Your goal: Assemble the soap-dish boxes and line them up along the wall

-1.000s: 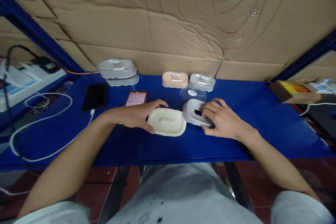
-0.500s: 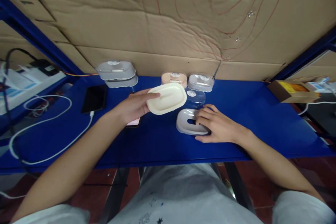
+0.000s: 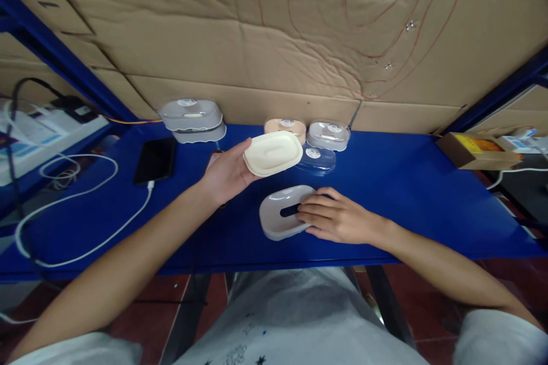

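A cream oval tray (image 3: 274, 153) is held up by its left end in my left hand (image 3: 229, 174), thumb at the rim and fingers beneath. Lower and to the right, my right hand (image 3: 331, 217) grips the right side of a grey oval dish (image 3: 276, 211) that has a slot in its middle; my fingertips reach in by the slot. Behind the cream tray lie a clear lid (image 3: 317, 159) with a round sticker, a peach case (image 3: 285, 125) and a grey case (image 3: 329, 134), both under clear lids.
Stacked grey cases (image 3: 192, 117) stand at the back left. A black phone (image 3: 154, 161) with a white cable (image 3: 115, 228) lies left, beside a power strip (image 3: 51, 142). Another phone is partly behind my left hand. An open cardboard box (image 3: 477, 151) sits at the right.
The grey dish has moved left and slightly nearer to me with my right hand. My left hand has turned the cream tray slightly and raised it a little.
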Demonstrator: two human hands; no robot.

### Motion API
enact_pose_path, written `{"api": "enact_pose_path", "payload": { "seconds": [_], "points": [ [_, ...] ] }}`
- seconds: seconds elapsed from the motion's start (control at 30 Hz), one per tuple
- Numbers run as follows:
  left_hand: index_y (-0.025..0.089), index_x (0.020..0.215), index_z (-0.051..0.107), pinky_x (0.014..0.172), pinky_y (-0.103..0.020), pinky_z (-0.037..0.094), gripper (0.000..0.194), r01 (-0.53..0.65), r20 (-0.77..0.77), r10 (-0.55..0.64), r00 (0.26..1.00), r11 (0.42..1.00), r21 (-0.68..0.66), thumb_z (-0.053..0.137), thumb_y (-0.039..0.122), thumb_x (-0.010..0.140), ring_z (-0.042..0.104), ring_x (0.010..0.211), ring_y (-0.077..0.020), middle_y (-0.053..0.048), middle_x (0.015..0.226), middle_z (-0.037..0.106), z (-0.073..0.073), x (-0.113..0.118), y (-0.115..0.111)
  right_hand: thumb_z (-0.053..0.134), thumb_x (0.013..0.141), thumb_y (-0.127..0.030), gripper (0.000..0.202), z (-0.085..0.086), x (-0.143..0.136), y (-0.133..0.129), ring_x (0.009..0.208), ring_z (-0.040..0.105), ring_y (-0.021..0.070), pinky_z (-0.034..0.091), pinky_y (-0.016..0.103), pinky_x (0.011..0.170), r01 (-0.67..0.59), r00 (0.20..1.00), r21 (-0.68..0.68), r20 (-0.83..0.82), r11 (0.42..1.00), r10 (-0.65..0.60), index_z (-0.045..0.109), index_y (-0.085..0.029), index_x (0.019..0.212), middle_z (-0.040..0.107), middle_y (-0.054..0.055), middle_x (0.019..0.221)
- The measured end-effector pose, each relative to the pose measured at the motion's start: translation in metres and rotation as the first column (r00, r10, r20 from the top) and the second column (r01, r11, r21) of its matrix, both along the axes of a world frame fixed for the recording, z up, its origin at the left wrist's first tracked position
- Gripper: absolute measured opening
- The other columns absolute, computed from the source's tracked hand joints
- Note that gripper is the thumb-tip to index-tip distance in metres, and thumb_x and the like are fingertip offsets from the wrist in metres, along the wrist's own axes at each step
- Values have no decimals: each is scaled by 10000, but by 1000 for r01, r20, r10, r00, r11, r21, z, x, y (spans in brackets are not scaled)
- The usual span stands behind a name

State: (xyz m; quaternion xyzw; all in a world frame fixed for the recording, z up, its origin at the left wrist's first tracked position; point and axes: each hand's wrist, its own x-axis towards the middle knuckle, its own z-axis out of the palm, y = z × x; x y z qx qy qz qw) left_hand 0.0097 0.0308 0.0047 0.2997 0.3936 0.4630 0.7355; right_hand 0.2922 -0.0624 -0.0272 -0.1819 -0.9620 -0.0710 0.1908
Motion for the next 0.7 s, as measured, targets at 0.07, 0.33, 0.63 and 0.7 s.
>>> {"api": "enact_pose_path", "payload": {
  "seconds": [0.07, 0.33, 0.63, 0.7],
  "points": [
    [114, 1313, 746, 838, -357, 667, 380, 28, 2, -28, 1000, 999, 33, 530, 347, 1104, 804, 1054, -286, -159, 1195, 841, -2, 3, -2, 555, 1134, -290, 271, 0, -4, -4, 1273, 717, 196, 504, 390, 1124, -23, 999, 87, -33, 996, 26, 742, -192, 1304, 802, 62, 1317],
    [172, 1371, 743, 896, -365, 639, 460, 336, 19, -336, 942, 942, 9, 591, 489, 1075, 792, 1082, -308, -126, 1168, 845, -15, 10, -19, 662, 1081, -224, 396, 10, 6, -4, 1328, 692, 229, 473, 446, 1115, 201, 970, 213, -180, 956, -163, 642, -245, 1476, 776, 65, 1390],
    [193, 1277, 772, 916, -382, 634, 538, 454, -3, -457, 889, 883, 121, 678, 637, 989, 743, 1205, -341, -145, 1252, 811, -10, 13, -29, 634, 1092, -222, 443, 8, 8, 4, 1310, 694, 253, 449, 457, 1086, 286, 949, 144, -177, 947, -260, 582, -245, 1531, 760, 86, 1416],
    [197, 1299, 765, 911, -363, 625, 484, 444, -54, -441, 896, 882, 159, 775, 528, 945, 745, 1193, -333, -138, 1242, 818, -12, 12, -29, 620, 1098, -233, 447, 6, 7, 6, 1338, 676, 258, 444, 463, 1097, 294, 949, 90, -144, 952, -280, 580, -277, 1540, 744, 74, 1445]
  ]
}}
